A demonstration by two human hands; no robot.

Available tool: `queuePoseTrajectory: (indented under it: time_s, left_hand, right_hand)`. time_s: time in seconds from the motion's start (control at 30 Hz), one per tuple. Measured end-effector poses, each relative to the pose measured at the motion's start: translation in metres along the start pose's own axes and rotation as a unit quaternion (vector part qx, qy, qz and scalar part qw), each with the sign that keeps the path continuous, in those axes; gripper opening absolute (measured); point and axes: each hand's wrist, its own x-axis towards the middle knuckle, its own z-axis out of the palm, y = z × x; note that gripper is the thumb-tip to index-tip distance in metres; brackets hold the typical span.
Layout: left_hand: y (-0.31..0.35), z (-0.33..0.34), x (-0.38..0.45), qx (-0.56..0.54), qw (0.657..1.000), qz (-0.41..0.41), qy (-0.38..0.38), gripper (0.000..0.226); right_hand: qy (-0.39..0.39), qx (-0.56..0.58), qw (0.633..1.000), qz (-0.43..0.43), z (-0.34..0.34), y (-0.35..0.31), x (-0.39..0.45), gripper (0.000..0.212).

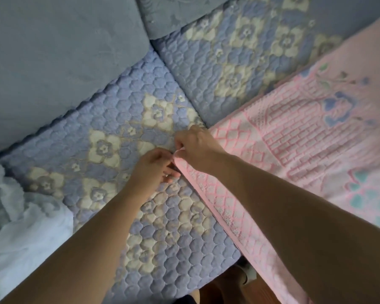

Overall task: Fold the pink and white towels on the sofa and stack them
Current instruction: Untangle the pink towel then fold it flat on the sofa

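Note:
A large pink towel (305,137) with a woven brick and flower pattern lies spread over the right part of the sofa, its near edge hanging off the seat front. My right hand (198,148) pinches the towel's left far corner between curled fingers. My left hand (151,167) sits right beside it, fingers curled at the same corner edge; whether it holds the cloth is unclear. A crumpled white towel (15,216) lies at the left edge of the seat.
The sofa seat (123,137) is covered by a quilted blue pad with cream flower patches. Grey-blue back cushions (53,51) stand behind. A strip of wooden floor (246,290) shows below the seat front.

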Motion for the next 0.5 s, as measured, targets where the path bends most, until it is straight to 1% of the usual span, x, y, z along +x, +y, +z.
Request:
queuePoseTrajectory:
  time_s: [0.03,0.07,0.1,0.13,0.17,0.2,0.23,0.27,0.3,0.37,0.43,0.5]
  left_hand:
    - [-0.001,0.001,0.001,0.014,1.0,0.011,-0.002,0.015]
    - [-0.002,0.005,0.002,0.035,0.999,0.032,-0.009,0.02]
    - [-0.005,0.011,0.003,0.058,0.997,0.049,-0.003,0.025]
    - [-0.007,0.017,0.004,0.084,0.995,0.053,0.024,0.03]
    - [-0.009,0.023,0.005,0.121,0.99,0.047,0.061,0.034]
    - [-0.007,0.03,0.002,0.158,0.982,0.042,0.098,0.036]
    - [-0.007,0.035,0.001,0.185,0.974,0.04,0.123,0.04]
    - [-0.005,0.04,-0.002,0.192,0.971,0.038,0.136,0.048]
    - [-0.005,0.043,-0.002,0.194,0.969,0.034,0.148,0.056]
    - [-0.002,0.051,-0.005,0.209,0.964,0.016,0.161,0.064]
    - [0.007,0.064,-0.016,0.223,0.962,0.004,0.16,0.057]
    - [0.018,0.082,-0.035,0.227,0.963,0.021,0.142,0.042]
  right_hand:
    - [0.017,0.002,1.0,0.007,0.001,-0.003,-0.003,0.014]
    - [0.051,-0.001,0.999,0.015,0.003,-0.006,-0.008,0.015]
    - [0.104,0.003,0.994,0.032,0.007,-0.007,-0.016,0.02]
    - [0.173,0.035,0.982,0.072,0.011,-0.008,-0.027,0.024]
    - [0.245,0.085,0.957,0.128,0.013,-0.01,-0.043,0.027]
    - [0.305,0.134,0.923,0.191,0.014,-0.013,-0.063,0.03]
    - [0.341,0.17,0.89,0.249,0.016,-0.015,-0.089,0.034]
    - [0.345,0.194,0.866,0.307,0.017,-0.017,-0.121,0.037]
    - [0.327,0.207,0.846,0.367,0.024,-0.016,-0.156,0.04]
    - [0.29,0.187,0.813,0.469,0.045,-0.002,-0.238,0.04]
    - [0.264,0.121,0.783,0.55,0.07,0.021,-0.322,0.042]
    - [0.218,0.084,0.741,0.63,0.085,0.045,-0.389,0.048]
